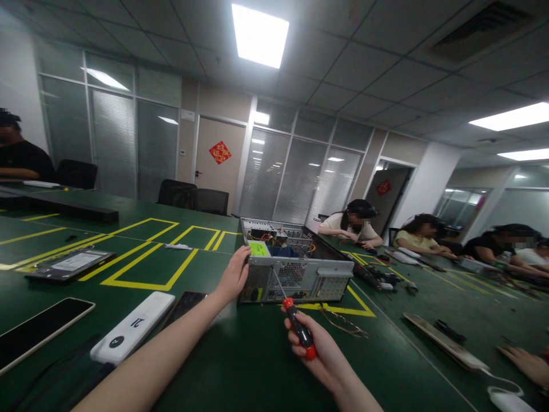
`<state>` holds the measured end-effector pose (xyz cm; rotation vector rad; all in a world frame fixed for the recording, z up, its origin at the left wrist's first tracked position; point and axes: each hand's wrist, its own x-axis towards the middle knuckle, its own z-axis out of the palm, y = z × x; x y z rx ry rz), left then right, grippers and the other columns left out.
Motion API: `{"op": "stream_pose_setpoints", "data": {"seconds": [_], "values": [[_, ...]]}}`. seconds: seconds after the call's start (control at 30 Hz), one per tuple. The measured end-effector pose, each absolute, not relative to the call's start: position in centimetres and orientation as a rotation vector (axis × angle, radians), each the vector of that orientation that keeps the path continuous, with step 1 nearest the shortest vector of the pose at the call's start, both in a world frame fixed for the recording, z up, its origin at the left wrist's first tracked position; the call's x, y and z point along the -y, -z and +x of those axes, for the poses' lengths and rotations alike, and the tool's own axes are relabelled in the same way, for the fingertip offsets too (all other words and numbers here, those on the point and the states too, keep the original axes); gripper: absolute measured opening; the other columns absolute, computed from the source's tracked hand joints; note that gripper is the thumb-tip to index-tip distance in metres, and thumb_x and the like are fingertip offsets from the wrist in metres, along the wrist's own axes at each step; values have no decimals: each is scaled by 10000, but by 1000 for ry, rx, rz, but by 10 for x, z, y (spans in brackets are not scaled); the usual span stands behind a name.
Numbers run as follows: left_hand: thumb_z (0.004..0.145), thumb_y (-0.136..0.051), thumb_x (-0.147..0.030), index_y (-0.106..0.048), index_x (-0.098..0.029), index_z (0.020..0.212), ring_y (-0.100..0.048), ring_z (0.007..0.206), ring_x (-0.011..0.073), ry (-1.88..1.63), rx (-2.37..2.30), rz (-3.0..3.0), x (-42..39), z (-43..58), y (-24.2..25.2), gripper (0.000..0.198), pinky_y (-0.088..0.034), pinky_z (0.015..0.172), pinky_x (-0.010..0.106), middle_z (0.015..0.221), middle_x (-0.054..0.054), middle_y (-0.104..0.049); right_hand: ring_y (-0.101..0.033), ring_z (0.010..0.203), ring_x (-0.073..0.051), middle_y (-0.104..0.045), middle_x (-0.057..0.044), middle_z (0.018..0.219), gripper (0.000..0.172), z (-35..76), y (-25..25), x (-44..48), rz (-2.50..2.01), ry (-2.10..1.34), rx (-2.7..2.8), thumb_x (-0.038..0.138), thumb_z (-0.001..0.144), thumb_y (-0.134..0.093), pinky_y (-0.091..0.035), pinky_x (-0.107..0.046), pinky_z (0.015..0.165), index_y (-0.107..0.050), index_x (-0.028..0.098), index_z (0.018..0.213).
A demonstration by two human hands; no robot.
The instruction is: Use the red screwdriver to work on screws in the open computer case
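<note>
An open computer case (309, 277) lies on the green table, its grey metal rear panel facing me. Coloured wires and a part with a yellow-green label (259, 248) show inside it. My left hand (235, 273) rests against the case's left corner beside that label, its fingers over the edge. In my right hand (303, 335) is a red and black screwdriver (300, 329), fingers wrapped round the handle. Its thin shaft points up and left toward the rear panel; whether the tip touches a screw is too small to tell.
Left on the green table (240, 355) are a hard drive (77, 263), a phone (40, 329) and a white power bank (132, 326). Glasses (343, 321) lie right of my right hand. Several people sit around; a person's hand (525, 361) is at far right.
</note>
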<state>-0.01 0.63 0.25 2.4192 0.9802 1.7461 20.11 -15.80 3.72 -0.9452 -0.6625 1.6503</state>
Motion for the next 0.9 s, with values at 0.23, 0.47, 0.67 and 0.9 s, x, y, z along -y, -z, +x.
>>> {"op": "stream_pose_setpoints", "data": {"seconds": [0.23, 0.47, 0.67, 0.9], "values": [[920, -299, -230, -349, -197, 1272, -308, 1320, 203, -1752, -967, 2425, -5, 1, -5, 357, -284, 1099, 453, 1342, 105, -408, -442, 492, -52, -573, -23, 714, 211, 201, -36, 158, -956, -1654, 654, 240, 791, -559, -287, -123, 365, -542, 149, 981], [914, -301, -222, -354, -203, 1278, -307, 1324, 210, -1761, -963, 2434, -6, 1, -3, 368, -283, 1096, 467, 1345, 103, -408, -434, 485, -52, -575, -21, 702, 211, 201, -36, 160, -963, -1614, 696, 235, 785, -562, -279, -126, 365, -548, 148, 977], [914, -305, -224, -349, -211, 1288, -310, 1324, 218, -1751, -973, 2421, -5, 0, -3, 377, -284, 1095, 478, 1352, 100, -406, -431, 488, -53, -577, -24, 701, 220, 201, -34, 156, -950, -1627, 675, 228, 773, -576, -260, -125, 366, -559, 145, 975], [917, -302, -230, -350, -213, 1291, -310, 1325, 221, -1748, -974, 2412, -6, 0, -3, 377, -286, 1095, 477, 1355, 98, -405, -536, 647, -101, -636, -81, 889, 327, 211, -39, 160, -737, -1829, 652, 152, 692, -578, -416, -190, 535, -565, 134, 1018]]}}
